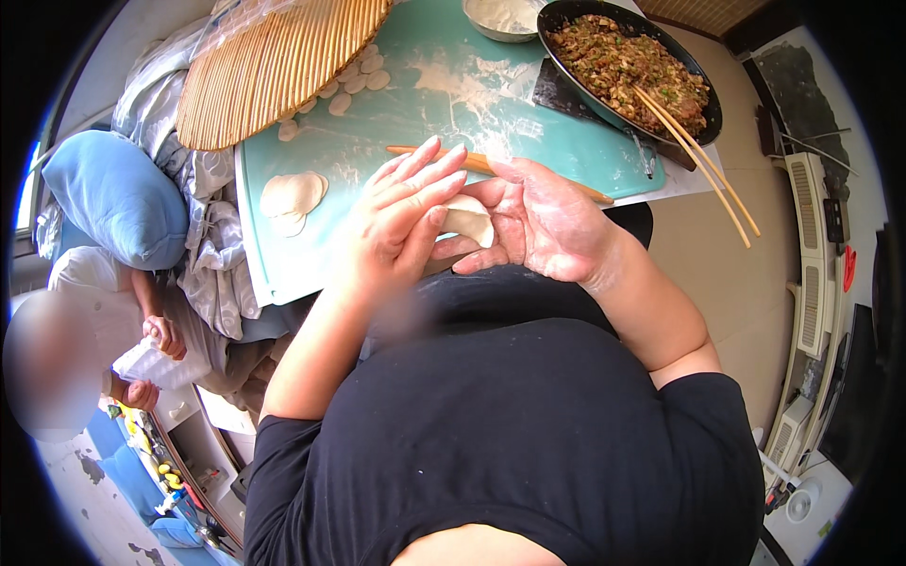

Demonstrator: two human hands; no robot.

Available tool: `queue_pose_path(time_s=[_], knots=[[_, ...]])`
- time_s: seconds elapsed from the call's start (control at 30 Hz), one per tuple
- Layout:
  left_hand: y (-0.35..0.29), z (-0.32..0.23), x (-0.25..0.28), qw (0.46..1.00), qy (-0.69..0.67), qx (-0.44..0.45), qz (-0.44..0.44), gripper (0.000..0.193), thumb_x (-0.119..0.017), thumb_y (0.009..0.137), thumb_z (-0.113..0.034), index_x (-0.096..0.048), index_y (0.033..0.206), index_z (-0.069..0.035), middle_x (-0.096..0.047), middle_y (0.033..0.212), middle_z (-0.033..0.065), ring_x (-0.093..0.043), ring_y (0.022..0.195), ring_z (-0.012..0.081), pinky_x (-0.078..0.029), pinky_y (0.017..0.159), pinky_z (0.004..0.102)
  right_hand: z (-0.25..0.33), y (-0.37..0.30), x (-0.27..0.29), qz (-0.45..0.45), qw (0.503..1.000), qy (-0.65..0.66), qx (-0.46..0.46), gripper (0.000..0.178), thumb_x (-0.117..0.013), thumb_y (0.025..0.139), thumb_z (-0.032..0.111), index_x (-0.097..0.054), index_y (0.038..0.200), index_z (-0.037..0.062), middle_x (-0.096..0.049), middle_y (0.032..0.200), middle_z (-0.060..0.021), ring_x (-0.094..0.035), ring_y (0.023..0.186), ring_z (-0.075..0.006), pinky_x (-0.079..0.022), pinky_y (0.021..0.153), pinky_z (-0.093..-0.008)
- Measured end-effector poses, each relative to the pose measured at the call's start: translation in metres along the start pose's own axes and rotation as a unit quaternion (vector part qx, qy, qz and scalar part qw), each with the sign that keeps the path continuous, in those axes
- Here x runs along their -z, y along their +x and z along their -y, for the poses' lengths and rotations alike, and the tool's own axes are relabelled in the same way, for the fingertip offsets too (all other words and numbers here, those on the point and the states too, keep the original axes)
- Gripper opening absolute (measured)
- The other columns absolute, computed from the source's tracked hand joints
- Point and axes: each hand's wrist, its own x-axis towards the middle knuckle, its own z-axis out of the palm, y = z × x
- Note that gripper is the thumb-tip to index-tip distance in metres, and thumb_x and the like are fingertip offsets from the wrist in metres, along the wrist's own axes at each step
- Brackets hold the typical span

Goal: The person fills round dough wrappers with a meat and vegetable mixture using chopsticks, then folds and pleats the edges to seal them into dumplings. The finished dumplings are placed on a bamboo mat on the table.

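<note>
A pale, folded dumpling (469, 222) with a curved edge is held between my two hands, close in front of my body. My left hand (401, 212) lies against its left side, long fingers stretched upward and the thumb beside the dough. My right hand (552, 222) is turned palm up, its fingertips bent around the dumpling's right side; flour whitens the skin. Any filling inside is hidden. Just beyond the hands, a wooden rolling pin (595, 195) lies on the green mat (425, 123), partly covered by my fingers. Flat round dough wrappers (291, 195) are stacked to the left.
A dark pan of minced filling (628, 71) with chopsticks (703, 170) stands at far right, beside a bowl of flour (505, 17). A round slatted tray (274, 75) overhangs small dough discs (354, 80). Another person (104, 292) sits at the left, near a blue cushion (118, 198).
</note>
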Motion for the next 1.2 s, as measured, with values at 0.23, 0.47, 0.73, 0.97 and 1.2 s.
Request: queue_pose_path(time_s=[0.23, 0.47, 0.73, 0.97, 1.2], knots=[[-0.001, -0.004, 0.002, 0.995, -0.086, 0.049, 0.011, 0.031, -0.054, 0.082, -0.003, -0.058, 0.112, -0.003, -0.05, 0.128, 0.0122, -0.04, 0.125, 0.0308, -0.032, 0.101, 0.0416, 0.0, 0.0, 0.0, -0.003, 1.0, -0.021, -0.006, 0.06, -0.022, 0.095, 0.046, -0.036, 0.132, 0.0018, -0.05, 0.125, -0.0142, -0.054, 0.108, -0.0305, -0.047, 0.086, -0.0379], [0.012, -0.003, 0.01, 0.996, -0.003, -0.044, 0.072, 0.033, -0.062, 0.076, -0.01, -0.06, 0.108, -0.004, -0.049, 0.13, 0.0103, -0.043, 0.123, 0.0297, -0.034, 0.1, 0.0421, 0.0, 0.0, 0.002, -0.008, 1.0, -0.006, -0.022, 0.063, -0.017, 0.095, 0.047, -0.049, 0.117, -0.0026, -0.059, 0.109, -0.0135, -0.058, 0.101, -0.0246, -0.045, 0.09, -0.0382], [0.01, -0.002, 0.004, 0.998, -0.027, -0.022, 0.05, 0.024, -0.066, 0.071, -0.011, -0.066, 0.095, -0.007, -0.057, 0.12, 0.0076, -0.047, 0.118, 0.0319, -0.037, 0.096, 0.0421, 0.0, 0.0, 0.001, -0.029, 0.999, -0.001, -0.024, 0.067, -0.015, 0.095, 0.05, -0.049, 0.116, -0.0025, -0.059, 0.107, -0.013, -0.058, 0.098, -0.0231, -0.044, 0.091, -0.0392], [0.021, -0.01, 0.011, 0.99, 0.073, -0.087, 0.084, 0.017, -0.068, 0.071, -0.013, -0.065, 0.087, -0.006, -0.061, 0.111, 0.0073, -0.05, 0.114, 0.0284, -0.042, 0.092, 0.0408, -0.003, 0.006, -0.002, -0.07, 0.997, 0.0, -0.015, 0.071, -0.014, 0.093, 0.055, -0.049, 0.116, -0.0024, -0.059, 0.105, -0.0109, -0.058, 0.096, -0.0206, -0.045, 0.089, -0.0378], [-0.002, -0.01, 0.002, 0.973, -0.132, 0.181, 0.062, 0.052, -0.071, 0.065, -0.005, -0.054, 0.115, -0.006, -0.053, 0.123, 0.0098, -0.053, 0.11, 0.0275, -0.044, 0.09, 0.0365, -0.006, 0.014, 0.007, -0.022, 0.998, 0.001, -0.06, 0.073, -0.012, 0.093, 0.055, -0.046, 0.12, -0.0038, -0.058, 0.11, -0.0128, -0.057, 0.1, -0.0205, -0.045, 0.089, -0.0351]])
